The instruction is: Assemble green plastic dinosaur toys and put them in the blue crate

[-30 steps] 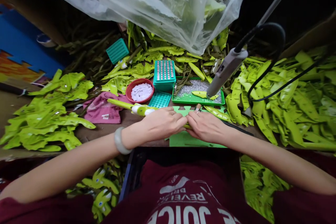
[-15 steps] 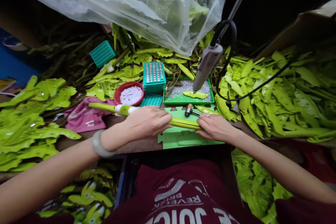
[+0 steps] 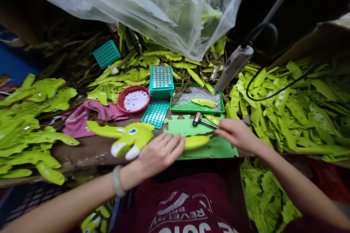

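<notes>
Right, in the head view the left hand (image 3: 162, 153) lies palm down across the lime-green toy (image 3: 138, 134), fingers curled over and gripping it just behind the head. There's the toy, at the front of the worktop: long snout to the left, one blue eye facing up, two white parts below, and its slim rear end over the green mat (image 3: 180, 127).

Over to the right hand (image 3: 239, 134)! Its fingers are bent and bunched beside the tail end, right by the handle of the hammer (image 3: 197, 119); whether they pinch anything, I can't tell.

Beyond the mat sits the green tray (image 3: 175, 107), with silvery bits in it and a loose green piece (image 3: 203, 102) on top. The power screwdriver (image 3: 235, 67) hangs tip down by the tray's right end. To the left, the teal box (image 3: 161, 91) carries rows of round discs, a teal rack (image 3: 155, 113) lies in front, and beside them comes the red bowl (image 3: 119, 105) of white pieces, then the pink cloth (image 3: 82, 116). Green parts pile up on both flanks, and clear plastic sheeting (image 3: 153, 3) droops overhead.
</notes>
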Action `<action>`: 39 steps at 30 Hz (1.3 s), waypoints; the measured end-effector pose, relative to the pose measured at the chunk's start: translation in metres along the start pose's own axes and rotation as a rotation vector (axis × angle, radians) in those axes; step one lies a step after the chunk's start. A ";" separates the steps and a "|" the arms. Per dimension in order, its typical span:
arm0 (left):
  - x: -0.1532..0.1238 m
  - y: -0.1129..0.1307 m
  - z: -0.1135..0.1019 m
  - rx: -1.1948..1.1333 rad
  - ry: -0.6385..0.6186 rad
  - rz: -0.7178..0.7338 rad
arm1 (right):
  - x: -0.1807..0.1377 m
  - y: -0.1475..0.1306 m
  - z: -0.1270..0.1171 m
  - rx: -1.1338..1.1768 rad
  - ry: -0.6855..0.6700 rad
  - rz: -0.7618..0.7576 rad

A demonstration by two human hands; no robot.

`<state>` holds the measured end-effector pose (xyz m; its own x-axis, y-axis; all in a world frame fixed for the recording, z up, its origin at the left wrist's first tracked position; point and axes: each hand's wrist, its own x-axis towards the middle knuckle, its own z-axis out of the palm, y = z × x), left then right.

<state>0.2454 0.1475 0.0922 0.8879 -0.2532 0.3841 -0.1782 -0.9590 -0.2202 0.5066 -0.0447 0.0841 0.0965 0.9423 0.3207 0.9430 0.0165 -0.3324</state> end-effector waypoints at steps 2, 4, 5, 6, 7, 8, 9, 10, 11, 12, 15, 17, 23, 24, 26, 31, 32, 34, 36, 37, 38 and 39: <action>-0.013 0.026 0.022 -0.042 0.057 -0.097 | 0.011 0.017 -0.007 0.123 0.346 0.324; -0.021 0.047 0.045 -0.118 0.067 -0.178 | 0.036 0.035 -0.007 0.233 0.601 0.473; -0.023 0.054 0.052 -0.160 0.060 -0.207 | 0.052 0.042 -0.006 0.307 0.658 0.474; -0.024 0.056 0.055 -0.205 0.056 -0.233 | 0.069 0.047 -0.003 0.390 0.685 0.455; -0.023 0.055 0.054 -0.251 0.056 -0.253 | 0.084 0.050 -0.001 0.475 0.701 0.437; -0.021 0.050 0.049 -0.297 0.058 -0.266 | 0.098 0.051 0.000 0.560 0.701 0.427; -0.017 0.041 0.042 -0.334 0.061 -0.275 | 0.110 0.051 0.001 0.645 0.685 0.424; -0.011 0.027 0.035 -0.359 0.063 -0.278 | 0.119 0.049 0.002 0.729 0.655 0.424; -0.002 0.011 0.030 -0.365 0.060 -0.268 | 0.125 0.045 0.002 0.811 0.622 0.423; 0.010 -0.007 0.028 -0.353 0.047 -0.250 | 0.129 0.040 0.002 0.884 0.602 0.422; 0.064 -0.060 0.051 -0.306 -0.020 -0.136 | 0.129 0.023 0.000 1.006 0.628 0.411; 0.106 -0.085 0.084 -0.296 -0.082 -0.055 | 0.121 0.012 -0.003 0.996 0.685 0.417; 0.170 -0.116 0.149 -0.414 -0.190 0.215 | 0.077 -0.004 -0.022 0.906 0.777 0.464; 0.169 -0.119 0.151 -0.430 -0.204 0.232 | 0.069 -0.004 -0.024 0.896 0.777 0.478; 0.165 -0.124 0.151 -0.443 -0.217 0.245 | 0.059 -0.003 -0.026 0.888 0.770 0.508; 0.169 -0.115 0.158 -0.422 -0.187 0.202 | 0.065 -0.003 -0.014 0.926 0.808 0.495; 0.173 -0.111 0.161 -0.411 -0.184 0.199 | 0.070 -0.004 -0.010 0.930 0.843 0.458; 0.181 -0.106 0.166 -0.388 -0.177 0.180 | 0.081 -0.005 0.000 0.927 0.918 0.369; 0.186 -0.105 0.168 -0.374 -0.174 0.149 | 0.091 -0.003 0.011 0.921 0.977 0.300; 0.187 -0.106 0.167 -0.367 -0.171 0.136 | 0.096 -0.001 0.017 0.924 0.987 0.283; 0.187 -0.110 0.165 -0.356 -0.167 0.127 | 0.100 0.002 0.024 0.933 0.984 0.276; 0.187 -0.114 0.162 -0.342 -0.158 0.125 | 0.103 0.006 0.030 0.947 0.970 0.276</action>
<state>0.5003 0.2303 0.0436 0.8997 -0.3739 0.2250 -0.3968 -0.9156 0.0651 0.5126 0.0623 0.0880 0.7918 0.3515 0.4994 0.3212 0.4559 -0.8301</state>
